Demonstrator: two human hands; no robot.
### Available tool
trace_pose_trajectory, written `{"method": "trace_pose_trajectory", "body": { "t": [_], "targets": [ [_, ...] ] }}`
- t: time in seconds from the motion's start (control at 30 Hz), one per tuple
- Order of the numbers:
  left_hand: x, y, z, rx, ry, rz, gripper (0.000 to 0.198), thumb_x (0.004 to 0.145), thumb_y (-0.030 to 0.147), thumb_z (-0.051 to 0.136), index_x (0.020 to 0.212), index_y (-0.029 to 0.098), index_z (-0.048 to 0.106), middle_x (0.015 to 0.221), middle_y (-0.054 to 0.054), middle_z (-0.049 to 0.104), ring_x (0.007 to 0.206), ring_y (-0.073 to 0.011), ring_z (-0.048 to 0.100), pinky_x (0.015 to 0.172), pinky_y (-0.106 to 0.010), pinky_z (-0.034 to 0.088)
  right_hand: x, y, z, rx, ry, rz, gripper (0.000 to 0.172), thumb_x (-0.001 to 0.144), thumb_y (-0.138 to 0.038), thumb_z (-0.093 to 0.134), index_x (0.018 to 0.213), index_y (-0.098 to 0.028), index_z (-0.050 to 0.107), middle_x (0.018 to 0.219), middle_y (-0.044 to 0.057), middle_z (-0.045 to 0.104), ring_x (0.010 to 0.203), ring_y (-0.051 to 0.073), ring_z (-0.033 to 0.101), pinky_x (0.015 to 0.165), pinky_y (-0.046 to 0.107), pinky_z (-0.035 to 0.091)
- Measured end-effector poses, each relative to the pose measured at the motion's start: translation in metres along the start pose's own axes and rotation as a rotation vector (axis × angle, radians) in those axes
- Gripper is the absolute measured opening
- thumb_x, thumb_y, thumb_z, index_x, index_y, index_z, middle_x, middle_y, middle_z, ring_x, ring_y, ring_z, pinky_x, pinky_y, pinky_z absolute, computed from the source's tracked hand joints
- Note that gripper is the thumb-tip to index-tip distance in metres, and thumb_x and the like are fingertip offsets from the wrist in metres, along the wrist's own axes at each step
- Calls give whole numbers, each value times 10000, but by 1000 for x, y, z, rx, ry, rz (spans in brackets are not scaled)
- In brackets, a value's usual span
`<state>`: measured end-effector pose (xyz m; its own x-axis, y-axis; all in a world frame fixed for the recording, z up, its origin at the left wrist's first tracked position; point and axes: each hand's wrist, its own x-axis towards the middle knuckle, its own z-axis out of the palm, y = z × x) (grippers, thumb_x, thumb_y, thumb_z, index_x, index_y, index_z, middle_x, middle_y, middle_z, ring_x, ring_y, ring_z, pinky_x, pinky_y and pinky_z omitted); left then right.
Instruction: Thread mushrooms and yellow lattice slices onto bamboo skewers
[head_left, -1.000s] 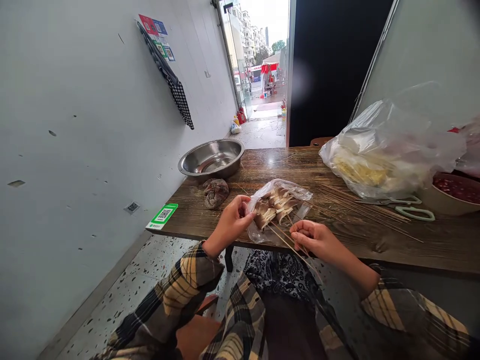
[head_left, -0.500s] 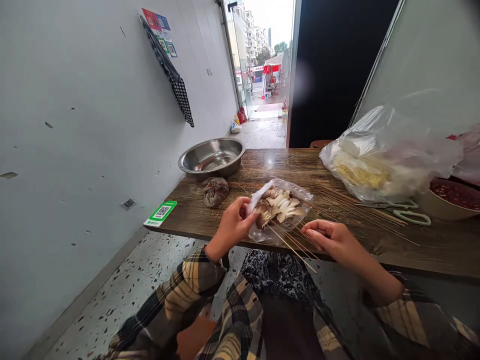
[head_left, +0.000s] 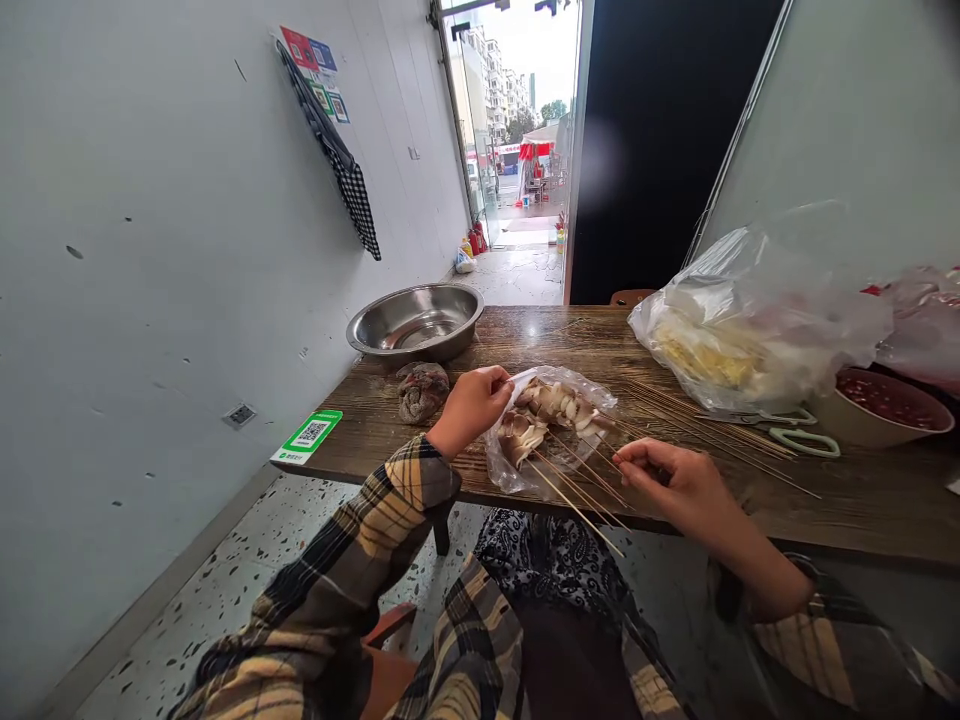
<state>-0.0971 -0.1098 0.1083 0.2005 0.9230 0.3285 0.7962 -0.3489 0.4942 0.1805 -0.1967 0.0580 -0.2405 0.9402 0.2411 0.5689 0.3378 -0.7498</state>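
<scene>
Grey-brown oyster mushrooms (head_left: 559,402), threaded on thin bamboo skewers (head_left: 574,488), lie on a clear plastic bag (head_left: 504,468) near the table's front edge. My left hand (head_left: 474,408) is closed in a pinch at the bag's upper left edge. Right of the mushrooms, my right hand (head_left: 671,485) has thumb and forefinger pinched on the end of a skewer. Several other skewer ends stick out toward me past the table edge.
A steel basin (head_left: 416,325) stands at the back left, with a crumpled brown rag (head_left: 422,392) before it. On the right lie loose skewers (head_left: 720,435), green-handled scissors (head_left: 806,442), a filled plastic bag (head_left: 720,350) and a tub of red contents (head_left: 892,405). A QR card (head_left: 309,436) marks the left corner.
My left hand has moved up and away from the mushrooms to the bag's edge. The bag's raised flap now lies lower, and the mushrooms look more bunched. My right hand stays by the skewers.
</scene>
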Motion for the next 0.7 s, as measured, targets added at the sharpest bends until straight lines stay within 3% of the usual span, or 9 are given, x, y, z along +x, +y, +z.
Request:
{"method": "trace_pose_trajectory", "body": {
  "t": [0.2, 0.43, 0.7],
  "targets": [
    [4, -1, -2, -108, 45, 4, 229, 827, 278, 539, 669, 135, 620, 613, -7, 587, 612, -122, 475, 566, -241, 311, 10, 7, 7, -317, 115, -176, 205, 918, -290, 514, 885, -209, 699, 825, 38, 723, 774, 202, 651, 698, 307, 449],
    [4, 2, -2, -187, 89, -32, 221, 833, 300, 536, 769, 134, 666, 667, -18, 630, 625, -130, 513, 586, -244, 353, 25, 12, 18, -495, 88, -253, 240, 950, -284, 483, 918, -210, 709, 893, 55, 747, 829, 211, 667, 717, 309, 447],
    [19, 5, 2, 24, 72, 51, 196, 830, 299, 556, 817, 144, 675, 686, -26, 598, 655, -147, 507, 614, -276, 339, 24, 6, 16, -675, 148, -334, 240, 960, -265, 489, 910, -194, 713, 926, 61, 746, 827, 202, 639, 717, 306, 412]
  ]
}}
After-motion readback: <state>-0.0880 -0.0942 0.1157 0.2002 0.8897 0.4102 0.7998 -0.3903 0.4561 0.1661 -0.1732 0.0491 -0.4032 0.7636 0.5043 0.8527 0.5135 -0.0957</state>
